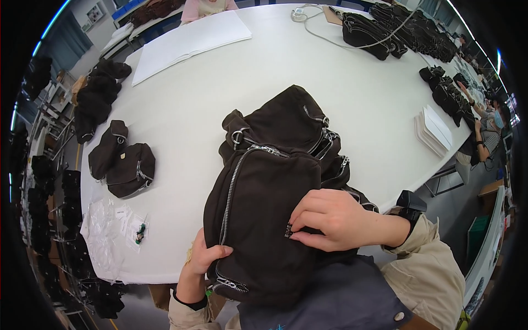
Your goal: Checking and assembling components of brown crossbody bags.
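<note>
A dark brown fabric bag (pixel 269 203) with a long silver zipper lies tilted toward me at the near table edge. My left hand (pixel 206 256) wraps round its lower left side, the thumb resting on the front panel. With fingertips pinched, my right hand (pixel 330 220) holds a small black label with light lettering (pixel 288 230) at the right side of the panel. The label's far end is hidden under the fingers. Directly behind lies more dark fabric (pixel 286 115) with zippers and metal rings; I cannot tell if it is a separate bag.
On the white table (pixel 181 121), a smaller dark bag (pixel 129 168) and clear plastic bags (pixel 104 236) lie left. White sheets (pixel 192 47) lie far left, and paper stacks (pixel 434 132) right. Dark bags (pixel 368 36) and a grey cable (pixel 330 39) lie far right. Other people sit around.
</note>
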{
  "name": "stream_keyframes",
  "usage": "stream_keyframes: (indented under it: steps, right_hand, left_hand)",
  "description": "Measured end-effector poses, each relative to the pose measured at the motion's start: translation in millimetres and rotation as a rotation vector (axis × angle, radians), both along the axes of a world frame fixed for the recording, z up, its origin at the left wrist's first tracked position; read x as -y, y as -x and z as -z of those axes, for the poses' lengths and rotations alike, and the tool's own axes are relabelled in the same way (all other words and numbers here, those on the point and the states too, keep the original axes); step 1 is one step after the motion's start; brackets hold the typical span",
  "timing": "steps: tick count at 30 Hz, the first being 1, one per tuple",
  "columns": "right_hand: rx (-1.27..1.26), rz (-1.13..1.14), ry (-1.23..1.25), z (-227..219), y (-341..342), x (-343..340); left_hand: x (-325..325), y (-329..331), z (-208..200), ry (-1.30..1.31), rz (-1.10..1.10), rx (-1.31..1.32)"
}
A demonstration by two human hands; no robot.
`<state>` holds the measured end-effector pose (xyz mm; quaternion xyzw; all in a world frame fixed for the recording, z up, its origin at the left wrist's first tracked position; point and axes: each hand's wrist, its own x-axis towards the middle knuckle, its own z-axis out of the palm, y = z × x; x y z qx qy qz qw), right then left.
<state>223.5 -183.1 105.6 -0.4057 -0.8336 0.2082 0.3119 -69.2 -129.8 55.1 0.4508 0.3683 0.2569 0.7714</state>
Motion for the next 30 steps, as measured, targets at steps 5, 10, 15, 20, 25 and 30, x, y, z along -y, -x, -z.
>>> stream_keyframes:
  steps: [5, 10, 15, 20, 25, 30]
  right_hand:
    - [0.041, 0.047, 0.019, 1.5, 1.0, 3.1]
    - [0.076, 0.052, 0.02, 11.7, 4.5, 6.2]
    - [-0.007, 0.099, 0.076, 12.2, 10.2, 13.0]
    - [-0.164, 0.048, 0.244, 17.1, 4.1, 11.0]
    - [-0.12, 0.041, 0.27, 15.4, 5.6, 12.3]
    - [-0.093, 0.046, 0.266, 19.7, 8.5, 14.1]
  left_hand:
    - [0.4, -1.9, -5.2, -0.032, 0.04, -0.018]
    - [1.6, -2.1, -3.7, -0.038, 0.065, 0.002]
    - [4.1, -3.5, -2.9, -0.045, 0.06, 0.017]
    - [4.0, -3.8, -2.2, -0.065, 0.071, 0.035]
    - [3.9, -4.5, -0.5, -0.042, 0.05, 0.047]
    - [2.2, -5.2, -3.6, -0.042, 0.076, 0.01]
